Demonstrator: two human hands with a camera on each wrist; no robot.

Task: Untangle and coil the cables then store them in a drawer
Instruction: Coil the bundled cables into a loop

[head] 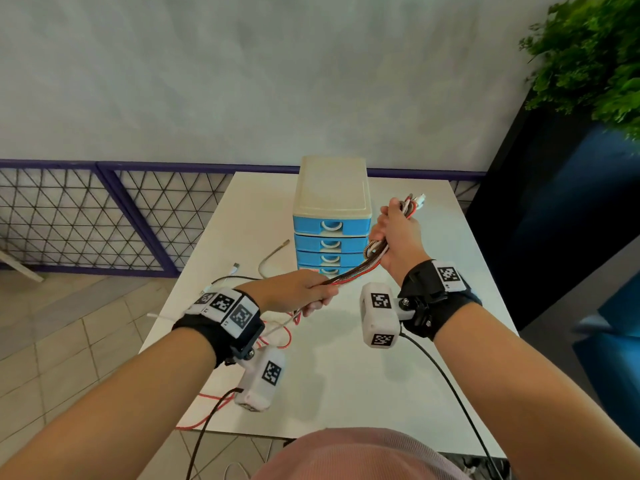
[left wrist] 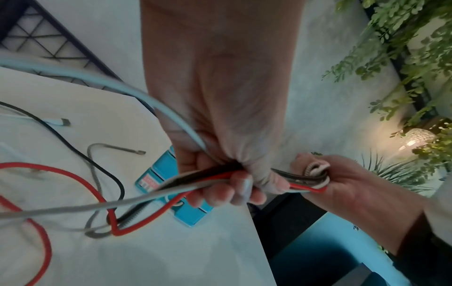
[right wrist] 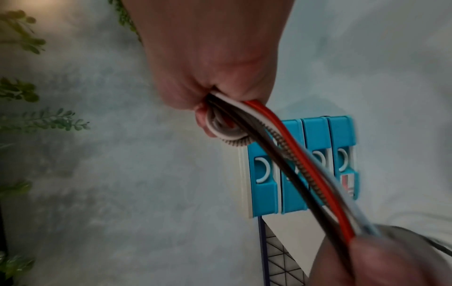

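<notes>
A bundle of cables [head: 356, 270], red, white, black and braided grey, stretches between both hands above the white table [head: 346, 375]. My right hand [head: 398, 233] grips the folded end [right wrist: 227, 133] of the bundle, with connector tips [head: 417, 200] sticking out past the fist. My left hand [head: 304, 292] grips the same bundle [left wrist: 208, 180] lower down. Loose tails trail from it onto the table: a red cable [left wrist: 46, 168], a black cable [left wrist: 73, 149] and a grey braided cable [left wrist: 95, 174]. A blue drawer unit [head: 330, 233] with several shut drawers stands behind the hands.
A white cable with a plug [head: 235, 266] and a beige cable [head: 270, 258] lie left of the drawer unit. A red cable [head: 207, 415] hangs off the table's left front edge. A purple mesh fence [head: 104, 216] runs at the left, a plant [head: 595, 57] at the right.
</notes>
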